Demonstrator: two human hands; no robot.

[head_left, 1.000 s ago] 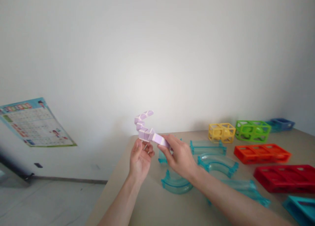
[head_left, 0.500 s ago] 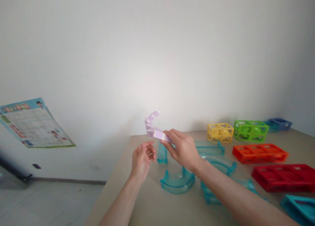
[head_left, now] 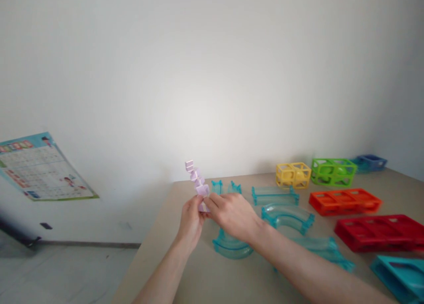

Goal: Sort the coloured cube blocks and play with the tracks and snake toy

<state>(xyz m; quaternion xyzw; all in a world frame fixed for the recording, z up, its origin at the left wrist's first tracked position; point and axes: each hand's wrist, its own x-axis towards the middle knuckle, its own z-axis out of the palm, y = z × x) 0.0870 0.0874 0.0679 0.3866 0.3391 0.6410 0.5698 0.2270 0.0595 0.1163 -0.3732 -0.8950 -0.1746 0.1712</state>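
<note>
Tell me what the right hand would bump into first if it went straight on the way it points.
Past the lilac block chain it holds, the right hand would probably meet the left hand first, though the depth between them is unclear.

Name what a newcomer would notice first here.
Probably the pale purple segmented toy, held up by the left hand and right hand near the middle. Then the red frame and orange frame on the table at right, and the poster on the wall at far left.
</note>
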